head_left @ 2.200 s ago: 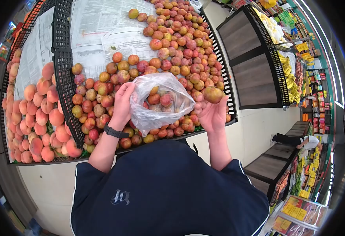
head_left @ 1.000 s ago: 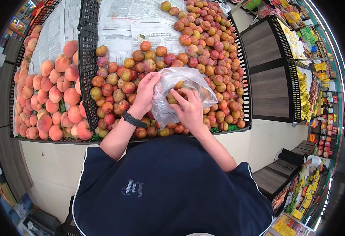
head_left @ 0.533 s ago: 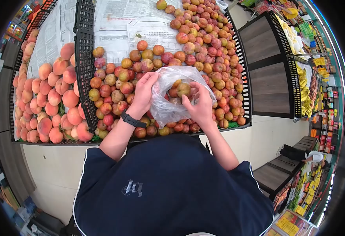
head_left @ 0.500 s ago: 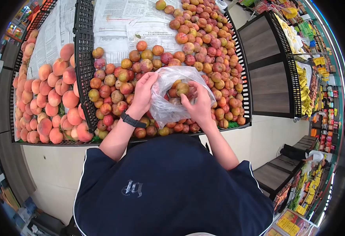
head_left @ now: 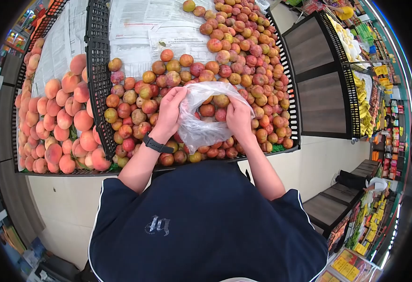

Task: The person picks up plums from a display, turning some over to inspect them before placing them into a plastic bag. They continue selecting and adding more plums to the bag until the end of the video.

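A clear plastic bag (head_left: 197, 131) hangs with its mouth wide over the plum bin. My left hand (head_left: 169, 112), a dark watch on its wrist, pinches the bag's left rim. On the opposite side my right hand (head_left: 239, 117) has its fingers closed on the right rim. Several plums (head_left: 207, 110) show through the mouth; they look to be inside the bag. Among them, close to my right fingers, is a greenish-yellow plum (head_left: 221, 100). Loose plums (head_left: 138, 115) surround the bag and lie beneath it.
A black plastic divider (head_left: 98, 61) separates the plums from a bin of peaches (head_left: 65, 117) on the left. Newspaper (head_left: 135, 23) lines the back of the bins. To the right stand dark wooden display boxes (head_left: 321, 103); a person (head_left: 377, 184) is at the far lower right.
My right hand has let go of the greenish-yellow plum in the bag's mouth and moved to the right rim. My left hand has kept its hold on the bag.
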Motion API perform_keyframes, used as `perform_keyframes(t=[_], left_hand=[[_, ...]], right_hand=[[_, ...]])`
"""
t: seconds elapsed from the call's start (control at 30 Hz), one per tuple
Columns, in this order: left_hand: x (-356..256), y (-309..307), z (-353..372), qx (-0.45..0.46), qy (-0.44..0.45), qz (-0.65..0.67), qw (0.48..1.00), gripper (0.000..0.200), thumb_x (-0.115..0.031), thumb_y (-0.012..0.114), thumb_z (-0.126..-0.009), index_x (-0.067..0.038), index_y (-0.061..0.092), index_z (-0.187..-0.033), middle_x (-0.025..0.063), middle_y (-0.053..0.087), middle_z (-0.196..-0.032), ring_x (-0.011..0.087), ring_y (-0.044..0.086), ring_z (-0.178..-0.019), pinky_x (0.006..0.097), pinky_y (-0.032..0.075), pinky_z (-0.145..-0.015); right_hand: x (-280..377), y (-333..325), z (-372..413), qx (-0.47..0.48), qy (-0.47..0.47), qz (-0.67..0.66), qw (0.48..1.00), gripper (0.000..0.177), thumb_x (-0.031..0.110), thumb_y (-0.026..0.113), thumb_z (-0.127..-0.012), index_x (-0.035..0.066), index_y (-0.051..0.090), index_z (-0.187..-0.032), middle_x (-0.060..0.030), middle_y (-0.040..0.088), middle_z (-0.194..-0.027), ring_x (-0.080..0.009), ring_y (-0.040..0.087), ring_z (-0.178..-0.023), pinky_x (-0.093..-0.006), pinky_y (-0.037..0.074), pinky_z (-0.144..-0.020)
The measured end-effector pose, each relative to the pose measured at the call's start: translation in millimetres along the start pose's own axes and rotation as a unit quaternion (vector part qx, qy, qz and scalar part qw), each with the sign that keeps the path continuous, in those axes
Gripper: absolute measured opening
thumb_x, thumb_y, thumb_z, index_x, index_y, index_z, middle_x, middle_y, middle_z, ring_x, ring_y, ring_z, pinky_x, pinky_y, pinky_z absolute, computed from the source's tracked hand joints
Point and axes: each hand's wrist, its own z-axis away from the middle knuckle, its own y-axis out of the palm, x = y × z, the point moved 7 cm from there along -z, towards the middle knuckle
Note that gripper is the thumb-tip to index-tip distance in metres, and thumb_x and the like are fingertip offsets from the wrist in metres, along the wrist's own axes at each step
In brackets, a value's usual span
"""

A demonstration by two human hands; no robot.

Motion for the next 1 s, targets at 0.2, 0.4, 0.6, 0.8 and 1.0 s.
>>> perform_keyframes(t=[0.2, 0.4, 0.6, 0.8, 1.0], left_hand=[[-1, 0, 0, -0.008, 0.001, -0.013, 1.000, 0.013, -0.019, 0.059, -0.102, -0.006, 0.063, -0.104, -0.0022, 0.066, -0.095, 0.0042, 0.060, -0.082, 0.0210, 0.049, -0.074], [-2, 1, 0, -0.013, 0.000, -0.020, 1.000, 0.013, -0.019, 0.058, -0.102, -0.006, 0.063, -0.104, -0.0025, 0.065, -0.094, 0.0040, 0.059, -0.081, 0.0209, 0.049, -0.072], [-1, -4, -1, -0.013, -0.002, -0.010, 1.000, 0.011, -0.018, 0.059, -0.102, -0.007, 0.063, -0.103, -0.0026, 0.065, -0.093, 0.0045, 0.060, -0.080, 0.0216, 0.049, -0.072], [-1, -1, 0, -0.025, 0.003, -0.018, 1.000, 0.011, -0.017, 0.059, -0.101, -0.007, 0.064, -0.103, -0.0023, 0.065, -0.094, 0.0050, 0.060, -0.082, 0.0222, 0.050, -0.073], [0, -4, -1, -0.017, 0.005, -0.018, 1.000, 0.012, -0.017, 0.059, -0.102, -0.006, 0.063, -0.104, -0.0017, 0.065, -0.095, 0.0060, 0.061, -0.085, 0.0230, 0.050, -0.076]], right_hand=[[5, 1, 1, 0.036, -0.031, 0.006, 0.999, 0.035, -0.003, 0.050, -0.088, -0.004, 0.064, -0.120, -0.0277, 0.067, -0.112, -0.0425, 0.064, -0.108, -0.0433, 0.049, -0.096], [9, -17, 6, 0.032, -0.028, -0.028, 0.999, 0.031, -0.003, 0.050, -0.094, -0.005, 0.063, -0.122, -0.0219, 0.069, -0.114, -0.0329, 0.068, -0.105, -0.0385, 0.052, -0.092], [1, -99, 33, -0.107, 0.061, -0.290, 0.949, 0.020, -0.004, 0.051, -0.098, -0.001, 0.067, -0.109, -0.0089, 0.070, -0.093, -0.0117, 0.067, -0.080, -0.0251, 0.054, -0.070], [-36, -81, 76, 0.162, 0.105, 0.068, 0.979, 0.032, 0.018, 0.076, -0.081, 0.002, 0.065, -0.107, -0.0112, 0.060, -0.100, -0.0211, 0.060, -0.077, -0.0307, 0.051, -0.069], [-33, -48, 103, 0.232, 0.127, 0.127, 0.956, 0.054, 0.019, 0.077, -0.075, 0.001, 0.055, -0.120, -0.0189, 0.057, -0.114, -0.0380, 0.064, -0.097, -0.0452, 0.053, -0.084]])
